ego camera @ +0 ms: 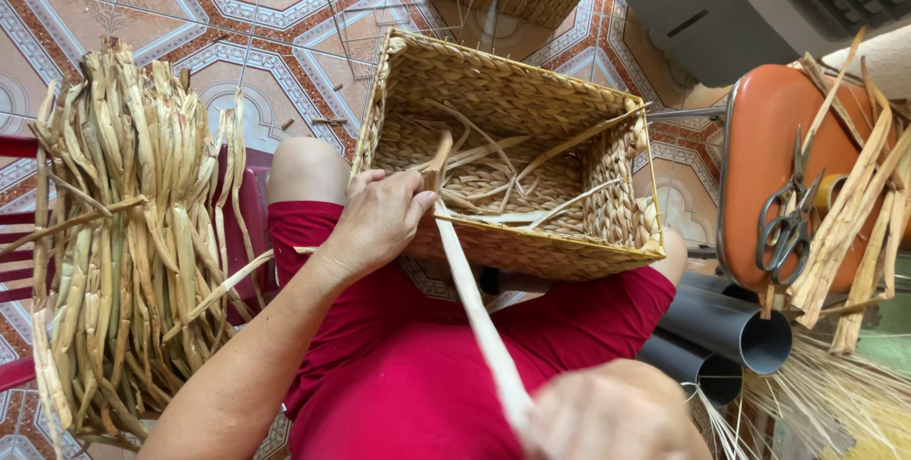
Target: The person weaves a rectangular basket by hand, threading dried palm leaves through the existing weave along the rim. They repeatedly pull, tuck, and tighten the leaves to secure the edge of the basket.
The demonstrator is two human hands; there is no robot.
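While the left hand (378, 223) pinches a pale strip (474, 308) at the basket (531, 247) rim, the right hand (617, 417), at five o'clock, grips its other end.

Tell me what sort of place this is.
Probably a home basket-weaving workspace: a half-woven rectangular basket rests on the person's lap, a bundle of dried plant strips lies beside them, and scissors sit on an orange stool over patterned floor tiles.

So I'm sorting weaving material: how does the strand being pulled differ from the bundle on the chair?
The pulled strand is single, pale, flat and stretched taut between the left hand and right hand. The bundle is many darker, crinkled strands lying loose. Both look like dried plant fibre.
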